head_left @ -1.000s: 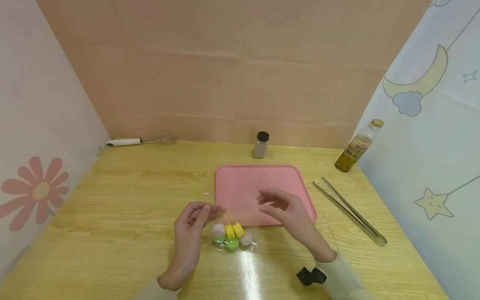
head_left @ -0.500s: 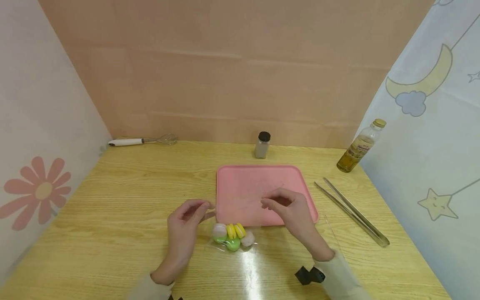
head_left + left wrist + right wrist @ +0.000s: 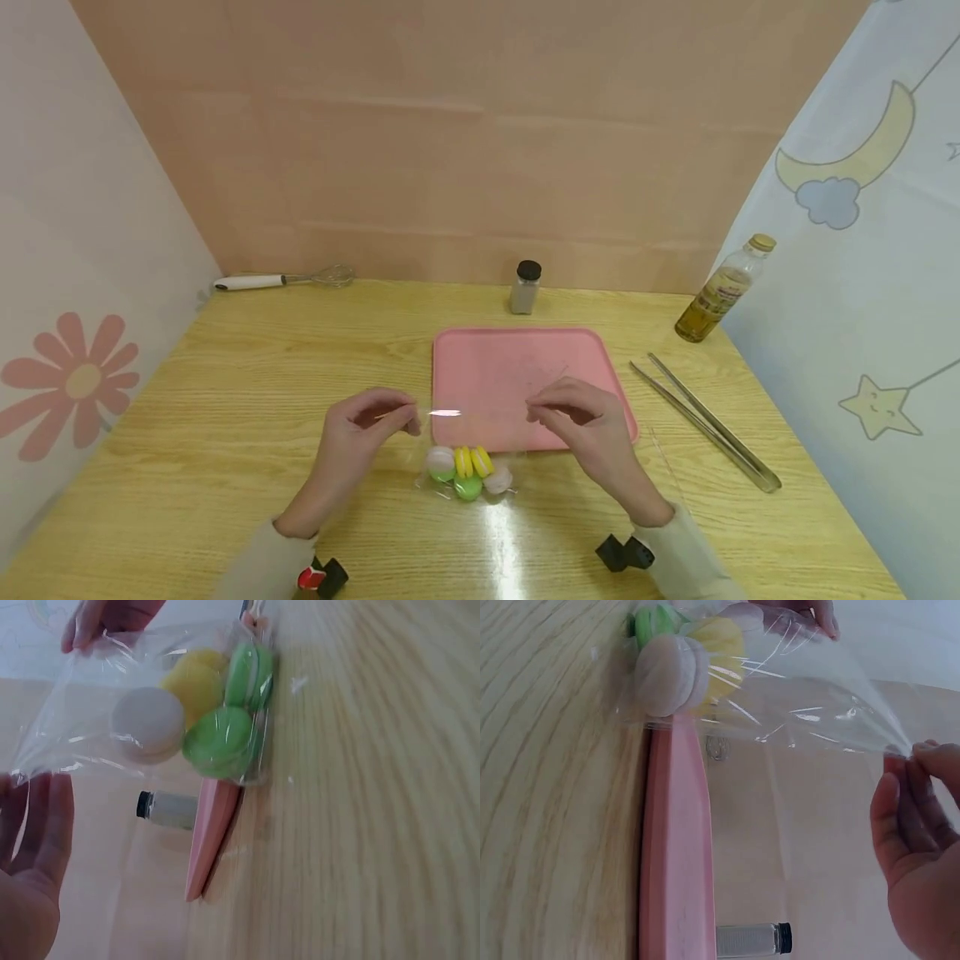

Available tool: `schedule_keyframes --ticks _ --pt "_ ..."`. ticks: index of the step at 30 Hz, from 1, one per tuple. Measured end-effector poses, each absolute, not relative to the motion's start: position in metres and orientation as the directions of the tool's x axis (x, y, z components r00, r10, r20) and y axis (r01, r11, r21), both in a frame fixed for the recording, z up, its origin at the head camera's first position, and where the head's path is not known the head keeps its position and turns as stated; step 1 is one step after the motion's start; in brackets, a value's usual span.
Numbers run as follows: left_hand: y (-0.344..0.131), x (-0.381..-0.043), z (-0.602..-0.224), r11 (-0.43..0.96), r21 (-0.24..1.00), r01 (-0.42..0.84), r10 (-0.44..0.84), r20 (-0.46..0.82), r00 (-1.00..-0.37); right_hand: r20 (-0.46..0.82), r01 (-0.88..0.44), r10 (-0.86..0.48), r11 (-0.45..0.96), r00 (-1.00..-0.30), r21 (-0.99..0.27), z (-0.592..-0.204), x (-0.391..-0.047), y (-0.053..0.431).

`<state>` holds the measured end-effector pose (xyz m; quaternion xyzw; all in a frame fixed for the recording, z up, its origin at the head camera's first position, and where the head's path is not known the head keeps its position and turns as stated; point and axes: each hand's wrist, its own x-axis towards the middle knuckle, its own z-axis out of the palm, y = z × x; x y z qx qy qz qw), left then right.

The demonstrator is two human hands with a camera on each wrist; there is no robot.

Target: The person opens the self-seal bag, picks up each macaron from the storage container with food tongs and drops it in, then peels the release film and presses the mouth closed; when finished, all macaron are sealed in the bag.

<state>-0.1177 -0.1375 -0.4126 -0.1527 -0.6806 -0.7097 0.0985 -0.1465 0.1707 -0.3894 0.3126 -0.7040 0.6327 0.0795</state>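
A clear plastic bag (image 3: 802, 712) stands upright in front of the tray, its mouth stretched between both hands. Several macarons sit at its bottom: yellow (image 3: 463, 461), green (image 3: 218, 742) and pale lilac-grey (image 3: 148, 724). My left hand (image 3: 369, 423) pinches the bag's upper left corner between thumb and fingers. At the opposite corner, the thumb and fingertips of my right hand (image 3: 588, 418) pinch the film, as the right wrist view shows up close.
Behind the bag lies a pink tray (image 3: 517, 358). Metal tongs (image 3: 708, 427) and a thin clear strip (image 3: 667, 462) lie to its right. Farther back are a small black-capped jar (image 3: 524, 292), a whisk (image 3: 285, 282) and a bottle of amber liquid (image 3: 712, 302).
My left hand has shifted left, spreading the bag's mouth wider. My right fingers, apart a second ago, have come together on the film. The macarons have barely moved.
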Motion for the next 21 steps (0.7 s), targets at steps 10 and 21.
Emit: schedule_keyframes --ticks 10,21 --pt "-0.148 -0.124 -0.416 -0.123 0.869 0.479 0.188 0.494 -0.849 0.679 -0.676 -0.343 -0.151 -0.649 -0.722 -0.399 -0.150 0.169" --pt "-0.149 -0.127 -0.416 -0.203 0.808 0.553 0.228 0.589 -0.776 0.711 -0.701 -0.343 -0.177 -0.614 -0.691 -0.404 -0.152 0.173"
